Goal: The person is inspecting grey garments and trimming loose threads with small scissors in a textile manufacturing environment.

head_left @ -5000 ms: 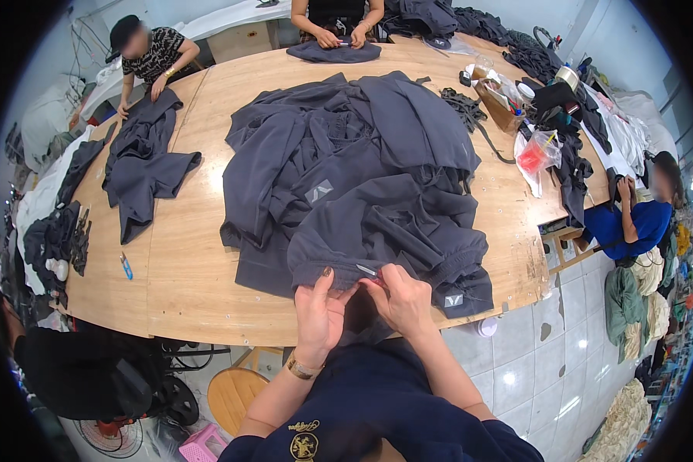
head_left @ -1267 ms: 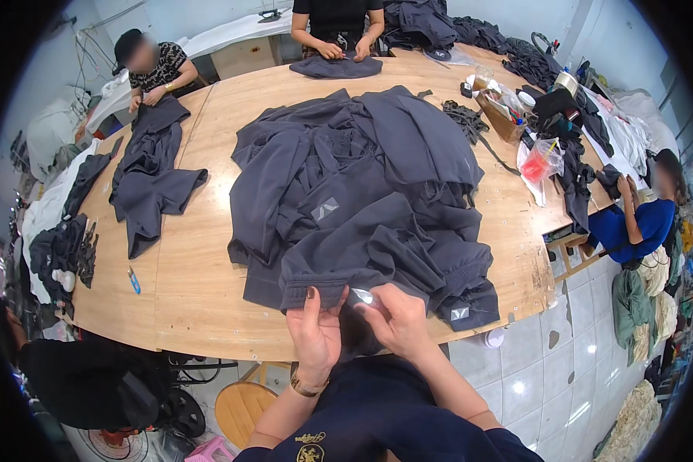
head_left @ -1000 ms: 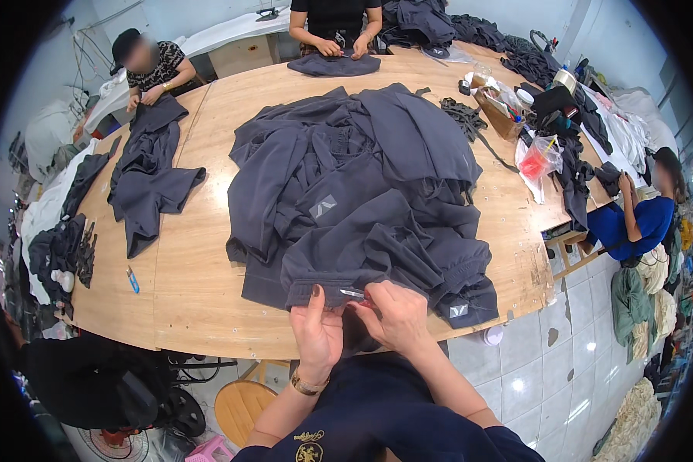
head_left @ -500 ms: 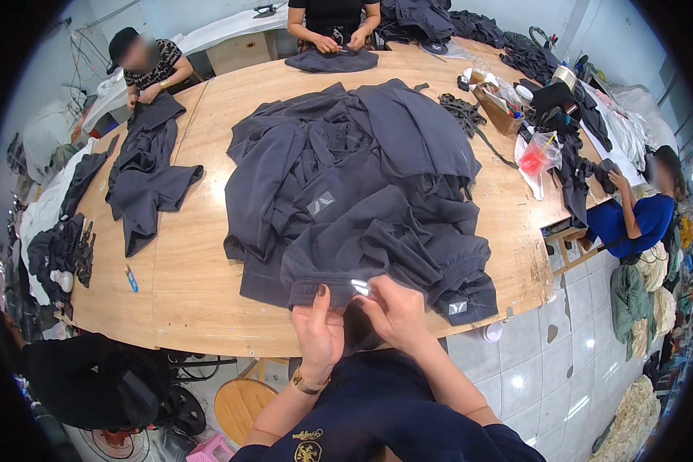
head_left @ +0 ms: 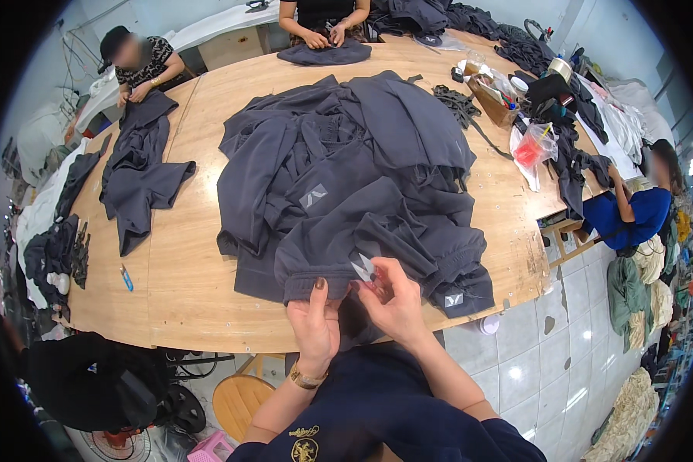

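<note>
Dark grey garments lie heaped in front of me on the wooden table (head_left: 185,308). My left hand (head_left: 314,327) pinches the gathered elastic waistband of the nearest dark grey garment (head_left: 308,254), thumb on top. Close to its right, my right hand (head_left: 393,304) is closed around a small pair of thread snips (head_left: 363,269). Their silver blades point up and away over the cloth; a reddish handle partly shows between my fingers. Pale emblem patches mark the cloth, one on a heap garment (head_left: 313,197) and another on a garment corner (head_left: 454,299).
A blue cutter (head_left: 126,278) and another dark garment (head_left: 142,165) lie to the left. Co-workers sit around the table handling dark cloth. At the right stand a brown box (head_left: 494,100) and a bagged red drink (head_left: 533,146). A wooden stool (head_left: 242,404) is below the table edge.
The snips in my right hand have turned upward, and their blades now show apart above my fingers. My left hand keeps its hold on the waistband. The whole view has shifted slightly.
</note>
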Motion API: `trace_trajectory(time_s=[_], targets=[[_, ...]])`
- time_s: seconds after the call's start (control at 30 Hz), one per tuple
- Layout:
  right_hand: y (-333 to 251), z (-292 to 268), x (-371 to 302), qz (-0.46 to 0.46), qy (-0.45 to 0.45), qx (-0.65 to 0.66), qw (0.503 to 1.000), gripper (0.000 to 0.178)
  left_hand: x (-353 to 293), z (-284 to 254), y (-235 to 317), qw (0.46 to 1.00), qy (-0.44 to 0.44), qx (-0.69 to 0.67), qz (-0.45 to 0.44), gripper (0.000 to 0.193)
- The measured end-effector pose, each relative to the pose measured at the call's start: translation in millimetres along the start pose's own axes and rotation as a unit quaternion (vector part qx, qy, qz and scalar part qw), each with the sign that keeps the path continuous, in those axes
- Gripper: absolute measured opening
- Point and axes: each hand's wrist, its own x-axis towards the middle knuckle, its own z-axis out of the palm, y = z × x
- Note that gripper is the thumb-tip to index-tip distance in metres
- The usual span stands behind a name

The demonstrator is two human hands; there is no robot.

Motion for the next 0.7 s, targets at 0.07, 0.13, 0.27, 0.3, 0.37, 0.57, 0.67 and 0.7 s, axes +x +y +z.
trace_trajectory(time_s=[0.07, 0.13, 0.27, 0.3, 0.37, 0.57, 0.67, 0.7], targets=[[2.5, 0.7, -1.5, 0.017, 0.002, 0.016, 1.000, 0.024, -1.1, 4.6, 1.7, 1.000, 0.004, 0.009, 0.003, 0.020], [2.6, 1.3, -0.9, 0.007, 0.004, 0.032, 0.999, 0.022, -2.2, 4.8, 0.2, 1.000, 0.008, 0.017, 0.006, 0.019], [-5.2, 1.7, 1.5, -0.061, 0.014, -0.015, 0.998, 0.013, -5.0, -7.4, -15.1, 0.993, 0.020, 0.103, 0.062, 0.015], [-6.3, 2.1, 1.2, -0.004, 0.008, 0.020, 1.000, 0.009, -6.1, -8.3, -17.4, 0.984, 0.024, 0.150, 0.091, 0.014], [-3.1, 0.8, 0.7, 0.055, 0.006, 0.053, 0.997, 0.006, -8.0, -4.2, -19.8, 0.982, 0.019, 0.157, 0.107, 0.014], [6.1, -2.4, 1.4, 0.175, -0.040, 0.154, 0.972, 0.006, -12.0, -4.6, -22.0, 0.973, 0.006, 0.195, 0.127, 0.013], [8.7, -3.9, 1.7, 0.170, -0.052, 0.151, 0.973, 0.007, -10.4, -8.1, -24.1, 0.973, 0.008, 0.195, 0.121, 0.014], [9.3, -4.8, 1.9, 0.174, -0.056, 0.153, 0.971, 0.007, -9.8, -8.2, -24.4, 0.974, 0.006, 0.191, 0.124, 0.015]])
